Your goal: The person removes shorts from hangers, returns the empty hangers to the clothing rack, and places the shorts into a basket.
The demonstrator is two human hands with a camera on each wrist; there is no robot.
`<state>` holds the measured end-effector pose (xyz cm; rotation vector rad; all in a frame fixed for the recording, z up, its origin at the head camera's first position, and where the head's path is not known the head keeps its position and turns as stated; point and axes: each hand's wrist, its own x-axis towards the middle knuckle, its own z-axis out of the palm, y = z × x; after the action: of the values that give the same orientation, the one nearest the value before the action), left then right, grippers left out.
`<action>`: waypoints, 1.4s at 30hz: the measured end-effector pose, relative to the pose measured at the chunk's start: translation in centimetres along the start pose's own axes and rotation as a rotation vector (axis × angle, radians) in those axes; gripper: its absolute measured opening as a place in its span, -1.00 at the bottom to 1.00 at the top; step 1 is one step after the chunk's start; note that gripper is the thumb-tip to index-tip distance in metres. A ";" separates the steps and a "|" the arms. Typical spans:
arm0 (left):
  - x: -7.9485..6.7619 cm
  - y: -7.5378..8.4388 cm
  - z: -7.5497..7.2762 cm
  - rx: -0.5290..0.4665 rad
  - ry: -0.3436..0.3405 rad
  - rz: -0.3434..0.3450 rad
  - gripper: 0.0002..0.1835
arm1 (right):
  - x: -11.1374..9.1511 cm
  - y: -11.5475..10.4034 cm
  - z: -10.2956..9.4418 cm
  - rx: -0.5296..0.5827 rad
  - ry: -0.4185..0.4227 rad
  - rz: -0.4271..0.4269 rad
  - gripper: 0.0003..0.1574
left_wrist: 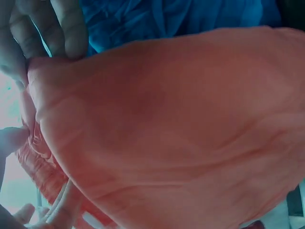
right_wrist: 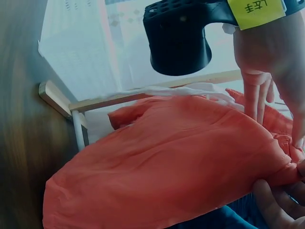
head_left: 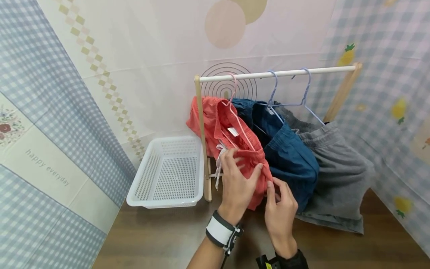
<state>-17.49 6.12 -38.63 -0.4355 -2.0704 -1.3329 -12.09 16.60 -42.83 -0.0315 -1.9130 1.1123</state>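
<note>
Brown wood-grained tabletop [head_left: 141, 239] is seen under a small rack of pale wood with a white rail [head_left: 248, 75]. Coral-red cloth shorts [right_wrist: 167, 157] are hung there on a pink wire hanger [head_left: 236, 85], beside a dark blue cloth garment [head_left: 292, 157]. Against their gathered waistband [head_left: 253, 154], the left hand [head_left: 236, 183] is laid with fingers spread apart; its edge is pinched between thumb and fingers of the right hand [head_left: 280, 205]. Probably, the fabric should be eased gently and evenly, so the hook is not pulled from the rail.
</note>
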 end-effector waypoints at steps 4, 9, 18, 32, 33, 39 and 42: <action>0.0 0.3 0.2 0.032 -0.004 -0.029 -0.53 | 0.2 -0.1 0.0 0.015 0.007 -0.026 -0.79; -0.4 0.6 0.5 0.049 -0.069 -0.003 -0.67 | 0.1 -0.2 -0.1 0.002 0.000 -0.021 -0.80; -0.5 1.4 0.3 0.047 -0.120 -0.038 -0.74 | -0.2 -0.5 -0.2 0.068 0.010 -0.053 -0.82; -0.2 1.6 -0.2 -0.074 -0.116 -0.049 -0.87 | -0.5 -1.2 0.6 0.157 0.042 -0.052 -0.78; -0.1 1.6 -0.4 -0.080 -0.117 -0.045 -0.87 | -0.5 -1.3 0.7 0.158 0.045 -0.054 -0.79; 0.2 1.5 -0.9 -0.093 -0.123 -0.025 -0.88 | -0.6 -1.9 1.0 0.151 0.048 -0.047 -0.80; 0.1 1.5 -1.1 -0.103 -0.143 -0.031 -0.88 | -0.8 -2.2 1.0 0.136 0.051 -0.029 -0.77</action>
<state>-16.33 5.75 -37.15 -0.5600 -2.1378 -1.4692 -11.46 14.28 -42.01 0.0426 -1.7838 1.2078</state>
